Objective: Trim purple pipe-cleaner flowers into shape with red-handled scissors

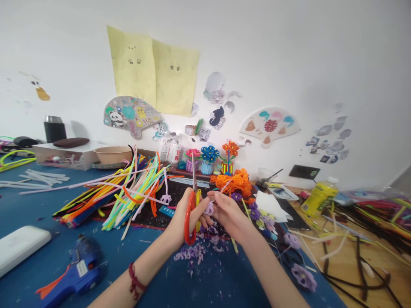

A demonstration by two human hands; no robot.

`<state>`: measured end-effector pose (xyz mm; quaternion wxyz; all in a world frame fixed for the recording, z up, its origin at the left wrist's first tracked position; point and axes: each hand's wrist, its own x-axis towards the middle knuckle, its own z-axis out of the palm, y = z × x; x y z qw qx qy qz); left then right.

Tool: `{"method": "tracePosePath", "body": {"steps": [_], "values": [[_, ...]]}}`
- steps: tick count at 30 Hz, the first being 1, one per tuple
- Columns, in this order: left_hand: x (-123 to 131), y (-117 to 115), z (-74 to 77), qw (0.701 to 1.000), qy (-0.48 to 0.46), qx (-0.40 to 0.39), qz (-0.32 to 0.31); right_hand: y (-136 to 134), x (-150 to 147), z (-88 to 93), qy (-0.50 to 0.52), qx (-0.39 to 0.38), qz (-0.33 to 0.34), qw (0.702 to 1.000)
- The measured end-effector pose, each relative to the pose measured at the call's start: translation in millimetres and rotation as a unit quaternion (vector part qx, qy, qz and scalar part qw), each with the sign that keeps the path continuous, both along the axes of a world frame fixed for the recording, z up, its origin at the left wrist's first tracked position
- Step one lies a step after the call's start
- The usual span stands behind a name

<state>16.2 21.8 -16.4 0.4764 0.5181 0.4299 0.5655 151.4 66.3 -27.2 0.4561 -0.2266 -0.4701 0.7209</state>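
My left hand (pixel 183 214), a dark red cord bracelet on its wrist, is closed on scissors (pixel 190 220) with red and yellow handles. The blades point up, away from me. Between its fingertips and those of my right hand (pixel 229 216) is a small lilac pipe cleaner flower (pixel 209 208). My right hand is closed on this flower, its fingers partly hiding it. Lilac fuzz clippings (pixel 192 252) are scattered on the blue tabletop (pixel 173 288) below. Another lilac flower (pixel 166 199) on a stem lies left of my hands.
A bundle of coloured pipe cleaners (pixel 138 184) lies at left, with a blue glue gun (pixel 78 271) nearer me. Orange pipe cleaner flowers (pixel 236 182) are piled behind my hands. At right are finished lilac flowers (pixel 303 277), a yellow bottle (pixel 319 196) and loose dark strips (pixel 361 265).
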Motion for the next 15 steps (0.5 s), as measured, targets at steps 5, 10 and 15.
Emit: {"method": "tracePosePath", "body": {"steps": [5, 10, 15], "values": [[-8.5, 0.4, 2.4, 0.998, -0.029, -0.049, -0.027, -1.0, 6.1, 2.5, -0.089, 0.103, 0.037, 0.99], [-17.3, 3.4, 2.4, 0.994, -0.034, -0.086, -0.059, -7.5, 1.8, 3.8, -0.149, 0.156, 0.038, 0.976], [-19.0, 2.0, 9.9, 0.994, -0.034, -0.087, -0.061, -11.4, -3.8, 4.4, -0.213, 0.224, -0.043, 0.95]]}}
